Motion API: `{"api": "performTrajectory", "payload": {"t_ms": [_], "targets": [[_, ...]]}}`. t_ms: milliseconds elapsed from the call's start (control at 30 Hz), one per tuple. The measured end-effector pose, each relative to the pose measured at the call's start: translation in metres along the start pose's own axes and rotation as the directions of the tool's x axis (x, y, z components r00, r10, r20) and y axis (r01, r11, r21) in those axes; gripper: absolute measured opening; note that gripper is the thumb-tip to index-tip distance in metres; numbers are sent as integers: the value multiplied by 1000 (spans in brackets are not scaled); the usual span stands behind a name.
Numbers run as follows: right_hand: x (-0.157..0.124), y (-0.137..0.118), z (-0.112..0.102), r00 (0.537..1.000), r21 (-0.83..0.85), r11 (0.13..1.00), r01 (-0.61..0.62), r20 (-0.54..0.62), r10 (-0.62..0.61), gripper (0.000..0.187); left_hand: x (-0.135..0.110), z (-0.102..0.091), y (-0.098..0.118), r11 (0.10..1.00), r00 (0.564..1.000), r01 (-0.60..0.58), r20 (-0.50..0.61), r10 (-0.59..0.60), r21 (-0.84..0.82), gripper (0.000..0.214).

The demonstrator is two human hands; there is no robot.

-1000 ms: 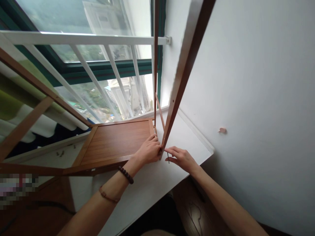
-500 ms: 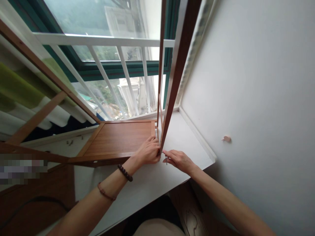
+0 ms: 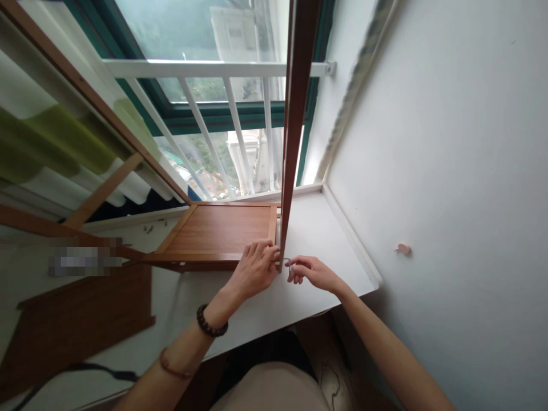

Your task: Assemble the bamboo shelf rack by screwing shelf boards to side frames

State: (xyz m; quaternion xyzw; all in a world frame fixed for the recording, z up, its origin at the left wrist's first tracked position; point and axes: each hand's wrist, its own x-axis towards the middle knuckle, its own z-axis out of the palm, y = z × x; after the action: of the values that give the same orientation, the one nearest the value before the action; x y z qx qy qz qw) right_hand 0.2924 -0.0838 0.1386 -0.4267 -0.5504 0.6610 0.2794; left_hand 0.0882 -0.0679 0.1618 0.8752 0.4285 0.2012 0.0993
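Note:
A brown wooden rack stands on the white ledge, with a flat shelf panel [image 3: 233,228] joined beside a tall upright post [image 3: 296,108]. My left hand [image 3: 256,267] grips the rack at the corner where panel and post meet, its fingers bent over the panel's edge. On the post's other side, my right hand [image 3: 315,273] has a thin L-shaped hex key [image 3: 290,268] at its fingertips. The key's short arm points into the foot of the post; the fastener there is too small to see.
Several small metal pieces [image 3: 148,229] lie on the ledge [image 3: 329,240] behind the panel. A loose brown wooden panel [image 3: 94,311] and a black strap [image 3: 103,370] are at lower left. White railings [image 3: 201,69] front the window; a pink hook [image 3: 403,248] is on the right wall.
The view has shifted, so the rack sits differently in the picture. My right fingers have loosened and changed position around the hex key. My left hand stays at the corner.

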Motion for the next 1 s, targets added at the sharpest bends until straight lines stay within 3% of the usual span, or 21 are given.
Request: {"api": "performTrajectory", "payload": {"t_ms": [100,167,233,333,500,600,667,1000], "targets": [[7,1,8,995,145,986,-81,-50,89,38,-33,11,7,949,969,203,-91,-230,-242,26],[11,3,15,989,252,960,-125,-41,140,39,-48,22,10,797,932,315,9,-362,-515,17],[13,6,20,981,365,914,-176,-16,196,38,-53,34,10,676,903,372,79,-423,-636,17],[12,4,23,943,471,827,-306,28,333,42,-46,50,10,548,864,409,116,-490,-730,37],[12,-3,22,881,430,787,-442,44,471,50,-16,65,11,368,788,497,230,-571,-786,65],[12,-6,22,860,393,781,-485,52,508,52,-3,68,12,322,729,585,308,-611,-745,67],[12,-8,23,857,390,779,-491,55,513,54,4,69,14,318,713,611,329,-620,-724,69],[17,-21,26,810,450,715,-535,34,585,43,11,66,20,376,727,621,326,-604,-688,72]]}}
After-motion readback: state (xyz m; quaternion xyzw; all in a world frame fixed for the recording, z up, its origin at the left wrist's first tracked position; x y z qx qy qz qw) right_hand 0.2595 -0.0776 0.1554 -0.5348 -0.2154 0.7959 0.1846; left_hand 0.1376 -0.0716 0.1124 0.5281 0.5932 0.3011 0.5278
